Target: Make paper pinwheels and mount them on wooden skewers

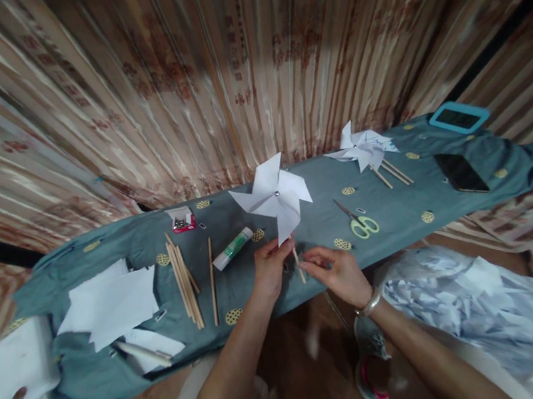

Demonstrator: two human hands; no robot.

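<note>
A white paper pinwheel with a shiny pin at its centre stands over the middle of the table. Just below its lowest blade, my left hand is closed on its thin wooden stick. My right hand, with a bracelet on its wrist, has thumb and fingers pinched together at the lower part of the stick. Left of my hands lie a glue tube and a single wooden stick. To the right rest scissors with yellow-green handles, their blades slightly apart.
More pinwheels lie overlapped at the back right, near a phone and a blue-framed device. Leftward are several sticks, a small red box of pins, paper sheets and a white corded device. A bag of paper scraps stands below.
</note>
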